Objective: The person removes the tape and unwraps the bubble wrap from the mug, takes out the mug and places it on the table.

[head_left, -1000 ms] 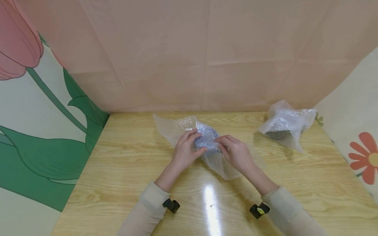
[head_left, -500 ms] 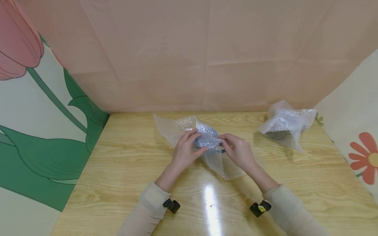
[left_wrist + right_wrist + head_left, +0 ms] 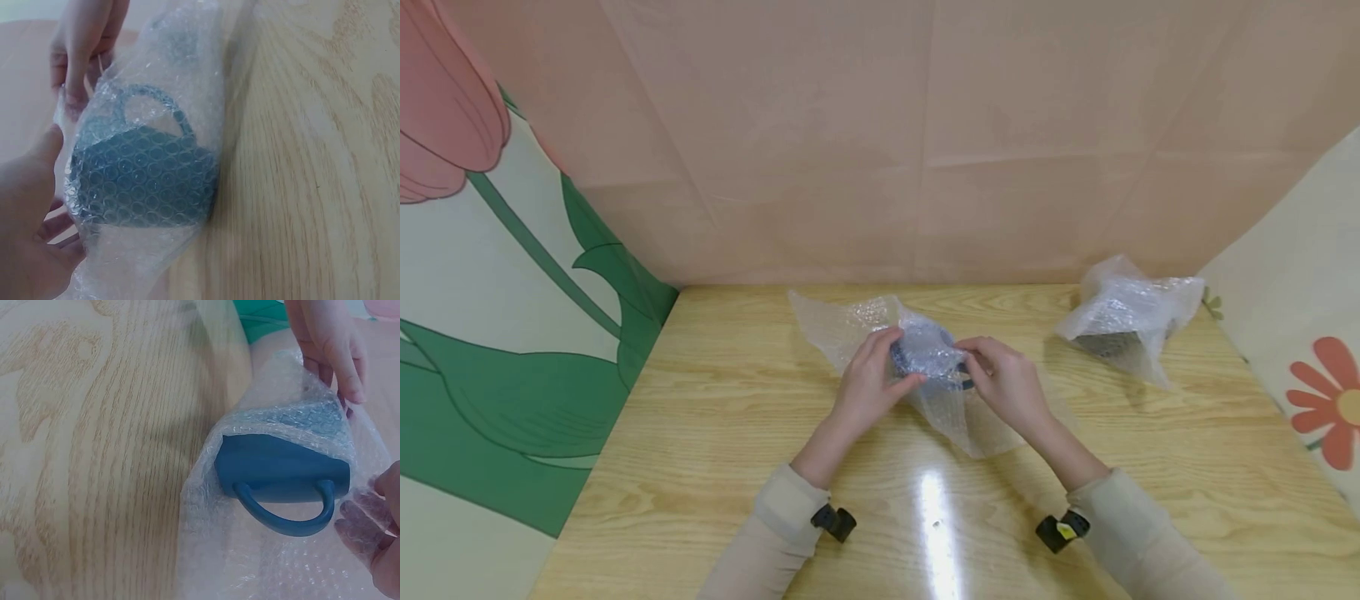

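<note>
A blue mug point(image 3: 281, 469) lies on its side in bubble wrap point(image 3: 955, 417) on the wooden table. Its handle point(image 3: 284, 522) and lower side show bare in the right wrist view, while from the left wrist view wrap covers the mug point(image 3: 144, 175). My left hand point(image 3: 868, 379) holds the mug's left end through the wrap, thumb and fingers on opposite sides. At the mug's right end, my right hand point(image 3: 1011, 383) pinches the edge of the wrap between thumb and forefinger, close to the handle.
A second bundle of bubble wrap point(image 3: 1131, 312) around something dark stands at the table's back right. A pink sheet point(image 3: 917, 167) hangs behind the table point(image 3: 715, 467). Flower-printed panels point(image 3: 535, 408) border both sides.
My right hand has shifted slightly right and up, drawing the wrap's edge with it. More of the mug's handle shows now. The left hand stays almost still.
</note>
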`<act>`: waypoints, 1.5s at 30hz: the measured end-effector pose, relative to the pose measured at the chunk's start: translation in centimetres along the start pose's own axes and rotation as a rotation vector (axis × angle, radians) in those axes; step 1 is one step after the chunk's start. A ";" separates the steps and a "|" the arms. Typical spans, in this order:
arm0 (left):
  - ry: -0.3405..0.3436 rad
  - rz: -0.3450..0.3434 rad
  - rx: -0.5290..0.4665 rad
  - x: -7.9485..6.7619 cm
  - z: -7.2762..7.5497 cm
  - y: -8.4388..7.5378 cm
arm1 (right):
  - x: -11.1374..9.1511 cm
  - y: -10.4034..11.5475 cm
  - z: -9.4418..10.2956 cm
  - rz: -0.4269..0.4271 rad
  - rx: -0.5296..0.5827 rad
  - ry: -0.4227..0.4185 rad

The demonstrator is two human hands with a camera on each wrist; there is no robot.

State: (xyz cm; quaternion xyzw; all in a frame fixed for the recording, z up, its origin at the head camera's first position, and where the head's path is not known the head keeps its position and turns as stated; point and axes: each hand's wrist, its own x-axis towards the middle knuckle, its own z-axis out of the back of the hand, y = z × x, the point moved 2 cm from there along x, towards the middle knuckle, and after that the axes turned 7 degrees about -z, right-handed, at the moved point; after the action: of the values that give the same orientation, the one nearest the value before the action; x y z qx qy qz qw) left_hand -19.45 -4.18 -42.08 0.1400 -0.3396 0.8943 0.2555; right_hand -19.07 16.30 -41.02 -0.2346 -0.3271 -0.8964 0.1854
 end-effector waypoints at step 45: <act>-0.036 -0.024 0.006 0.3 0.0 0.3 | 4.6 -2.1 3.4 0.034 -0.121 -0.039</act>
State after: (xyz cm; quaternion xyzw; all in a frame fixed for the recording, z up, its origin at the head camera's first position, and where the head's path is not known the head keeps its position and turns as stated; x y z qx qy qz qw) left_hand -19.83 -4.30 -42.11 0.1610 -0.3397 0.8895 0.2598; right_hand -22.84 19.26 -37.21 -0.2680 -0.2721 -0.9066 0.1796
